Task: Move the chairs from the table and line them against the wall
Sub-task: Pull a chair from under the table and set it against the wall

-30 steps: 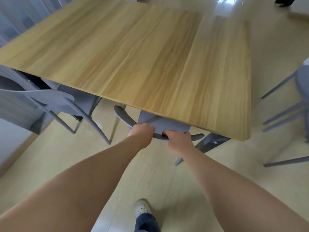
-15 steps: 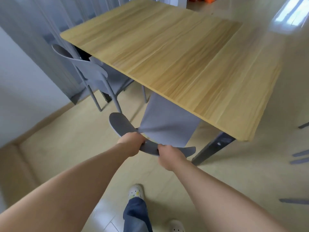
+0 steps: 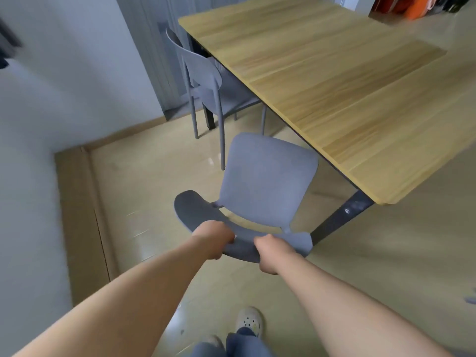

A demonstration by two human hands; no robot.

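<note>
A grey plastic chair (image 3: 265, 181) stands just clear of the wooden table's (image 3: 342, 88) near-left edge, its whole seat showing. My left hand (image 3: 215, 238) and my right hand (image 3: 270, 253) both grip its curved backrest from above, a hand's width apart. A second grey chair (image 3: 203, 73) remains tucked at the table's left side, farther off. The white wall (image 3: 64, 86) with its wooden skirting runs along the left.
A dark table leg (image 3: 340, 217) stands just right of the held chair. Grey curtains (image 3: 152, 47) hang in the corner behind the second chair. Orange items (image 3: 409, 5) lie on the floor at top right. My shoes (image 3: 248, 322) are below the chair.
The chair has been pulled backward out from under the table, so its seat is now fully exposed. My view has swung left toward the wall. Both hands kept their grip.
</note>
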